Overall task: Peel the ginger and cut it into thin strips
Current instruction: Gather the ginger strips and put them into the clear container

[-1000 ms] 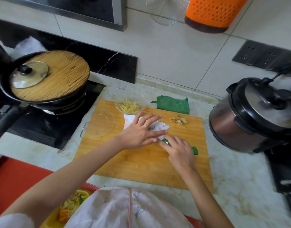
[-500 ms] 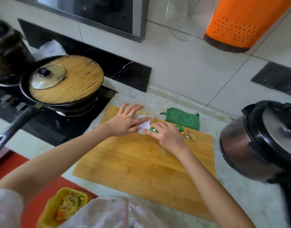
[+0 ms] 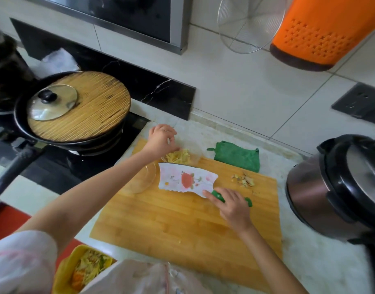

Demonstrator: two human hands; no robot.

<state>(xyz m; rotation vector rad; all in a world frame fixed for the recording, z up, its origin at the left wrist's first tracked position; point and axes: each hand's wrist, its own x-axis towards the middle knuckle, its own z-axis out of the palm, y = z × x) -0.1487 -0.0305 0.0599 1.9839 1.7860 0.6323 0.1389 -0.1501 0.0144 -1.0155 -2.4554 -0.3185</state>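
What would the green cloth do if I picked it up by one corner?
The green cloth would probably flop and unfold, since it lies in soft, rumpled folds. It looks light, being thin fabric. It likely won't roll, lying flat.

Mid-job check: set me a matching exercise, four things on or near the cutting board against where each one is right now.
Things:
1. ginger strips
2. knife
3. peel scraps
4. green cloth

Places:
a. folded at the far edge of the board, towards the wall
b. in the clear bowl, under the left hand
c. loose on the board near its far right corner
d. green handle gripped by the right hand, printed blade face up over the board

Pairs: 1-b, 2-d, 3-c, 4-a
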